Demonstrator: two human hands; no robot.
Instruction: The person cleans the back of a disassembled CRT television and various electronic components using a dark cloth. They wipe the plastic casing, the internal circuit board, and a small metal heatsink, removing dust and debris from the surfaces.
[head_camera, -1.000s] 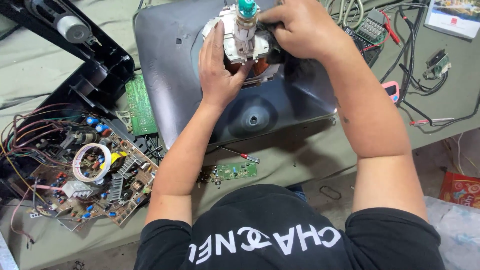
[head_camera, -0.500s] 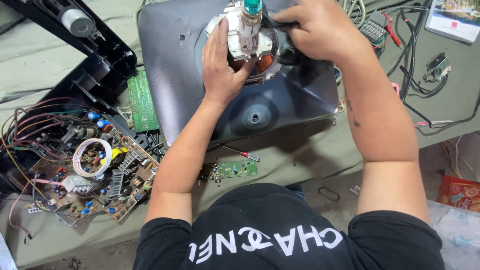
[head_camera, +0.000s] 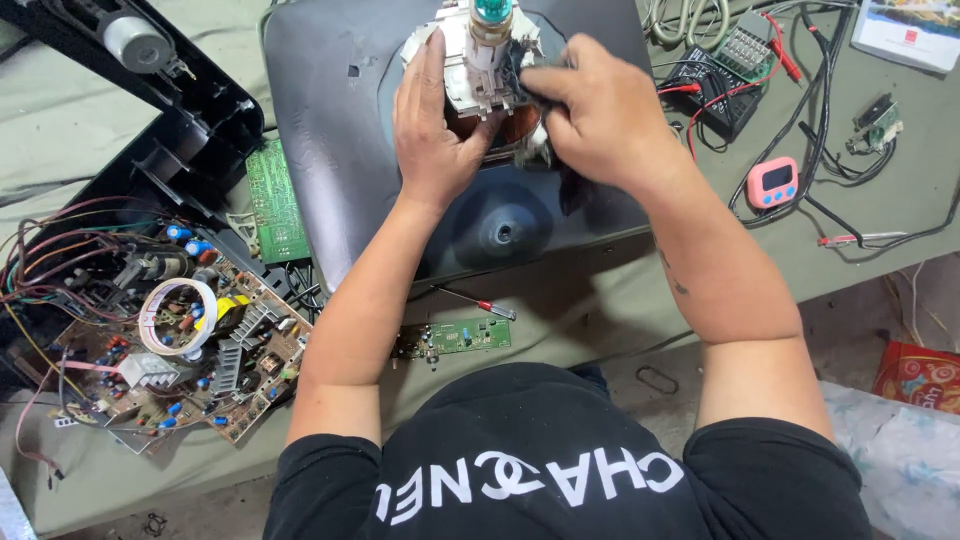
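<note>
A: Two hands are working on the back of a big dark picture tube (head_camera: 330, 120) that is lying face down on the tabletop (head_camera: 600, 300), up at the top middle of the view.

B: What is the left hand (head_camera: 435, 125) doing?

A: It is pressing flat against the left side of the white and copper coil part (head_camera: 490, 75) that is sitting around the tube's neck. Its fingers (head_camera: 425, 65) are lying stretched up along the part, not curling shut.

B: And the right hand (head_camera: 590, 120)?

A: It is reaching in from the right and its fingers are closing on the right side of the same coil part. A bit of dark cloth (head_camera: 575, 185) is hanging under that hand.

B: What is sticking up at the very top?

A: A small teal cap (head_camera: 491, 10) is sitting on the end of the neck, between both hands.

B: What is lying around?

A: A big brown circuit board (head_camera: 170, 350) with wires is lying to the left, near the left elbow. A small green board (head_camera: 465, 335) and a red-handled screwdriver (head_camera: 480, 303) are lying just in front of the tube. A pink timer (head_camera: 772, 183) is sitting well to the right, among black cables
</note>
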